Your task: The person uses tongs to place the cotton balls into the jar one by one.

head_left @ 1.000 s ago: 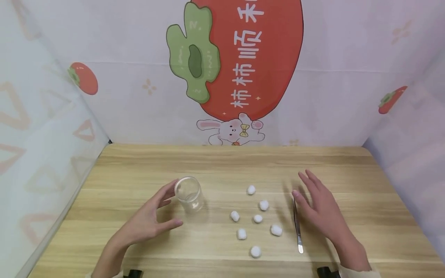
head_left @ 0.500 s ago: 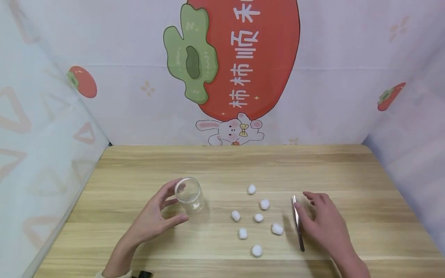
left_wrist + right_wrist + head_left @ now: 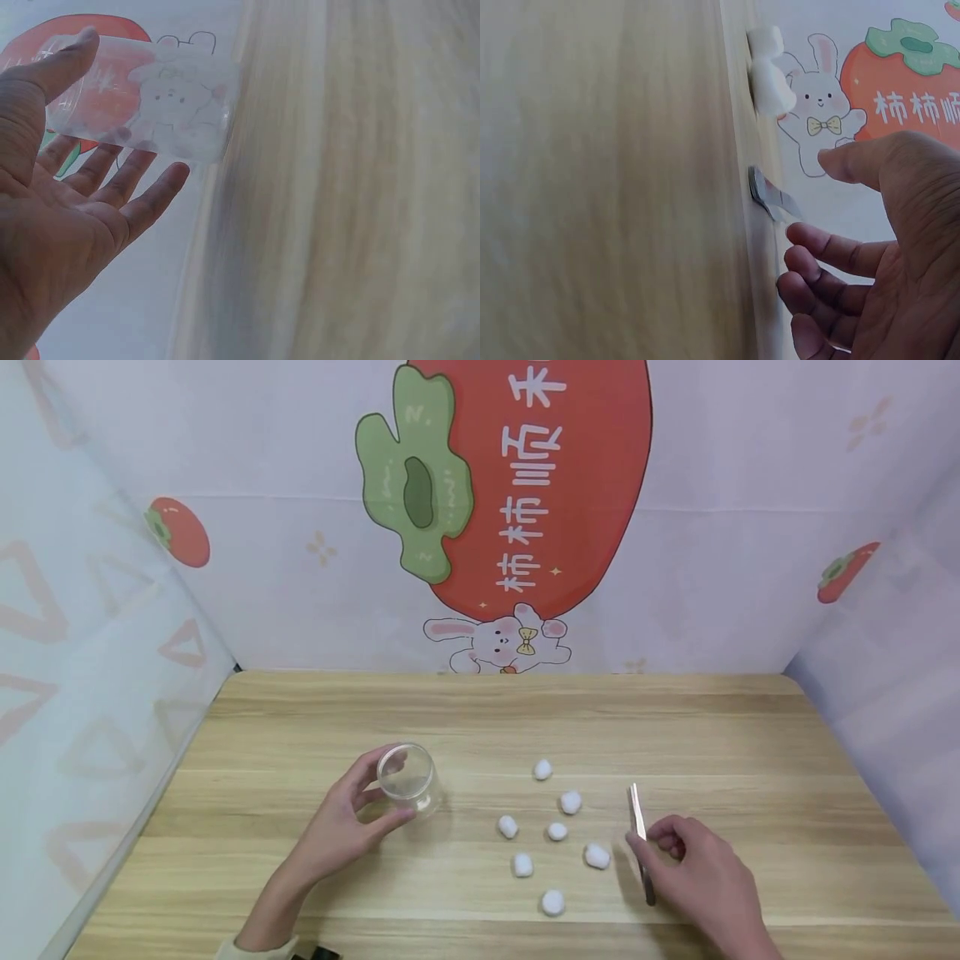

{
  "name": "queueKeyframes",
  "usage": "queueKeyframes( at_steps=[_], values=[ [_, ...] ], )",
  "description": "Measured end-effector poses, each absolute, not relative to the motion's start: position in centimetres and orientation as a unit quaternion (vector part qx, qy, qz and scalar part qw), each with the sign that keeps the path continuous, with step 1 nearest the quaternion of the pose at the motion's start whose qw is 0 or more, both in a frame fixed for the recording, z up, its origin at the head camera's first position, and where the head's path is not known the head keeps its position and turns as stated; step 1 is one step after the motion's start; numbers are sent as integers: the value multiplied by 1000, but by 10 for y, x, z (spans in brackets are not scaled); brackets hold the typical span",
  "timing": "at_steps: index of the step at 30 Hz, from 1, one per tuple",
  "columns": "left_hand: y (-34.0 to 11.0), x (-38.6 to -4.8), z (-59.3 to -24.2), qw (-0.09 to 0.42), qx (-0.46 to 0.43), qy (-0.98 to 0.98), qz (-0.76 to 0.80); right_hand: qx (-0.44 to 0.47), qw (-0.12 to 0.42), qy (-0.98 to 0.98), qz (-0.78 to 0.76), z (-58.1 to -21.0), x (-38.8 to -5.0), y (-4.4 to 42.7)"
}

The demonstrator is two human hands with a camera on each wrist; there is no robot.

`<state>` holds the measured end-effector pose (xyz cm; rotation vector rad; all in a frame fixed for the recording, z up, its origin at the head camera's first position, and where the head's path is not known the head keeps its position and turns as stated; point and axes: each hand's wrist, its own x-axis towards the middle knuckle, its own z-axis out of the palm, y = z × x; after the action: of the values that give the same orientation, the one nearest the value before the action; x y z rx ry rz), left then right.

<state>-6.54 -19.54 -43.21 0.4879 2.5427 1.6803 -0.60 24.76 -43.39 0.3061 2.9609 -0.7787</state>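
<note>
A clear jar [image 3: 408,781] stands upright on the left of the table. My left hand [image 3: 337,827] curves around its left side, thumb in front and fingers behind; in the left wrist view the thumb of that hand [image 3: 75,172] lies against the jar [image 3: 172,105]. Metal tweezers [image 3: 637,814] lie to the right of several white cotton balls [image 3: 571,802]. My right hand [image 3: 705,877] is over the tweezers' near part, fingers bent. The right wrist view shows a gap between thumb and forefinger of the hand [image 3: 900,247], with the tweezers [image 3: 769,193] just beyond.
The wooden table [image 3: 480,710] meets a printed cloth backdrop [image 3: 262,568] at the back, with cloth also on both sides. The cotton balls are scattered between the jar and the tweezers.
My left thumb has closed in on the jar. My right hand has moved toward me along the tweezers, its fingers bending more. The tweezers have turned slightly.
</note>
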Motion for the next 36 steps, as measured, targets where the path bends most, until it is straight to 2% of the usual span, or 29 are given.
queueKeyframes(
  at_steps=[10,28,36],
  values=[
    [-193,-68,-434,30,146,812,564,93,24,965,-245,-441,-7,240],
    [-193,-68,-436,23,148,813,563,53,-109,962,-246,-448,-5,243],
    [-193,-68,-434,28,144,812,565,33,-129,956,-263,-448,-5,243]
  ],
)
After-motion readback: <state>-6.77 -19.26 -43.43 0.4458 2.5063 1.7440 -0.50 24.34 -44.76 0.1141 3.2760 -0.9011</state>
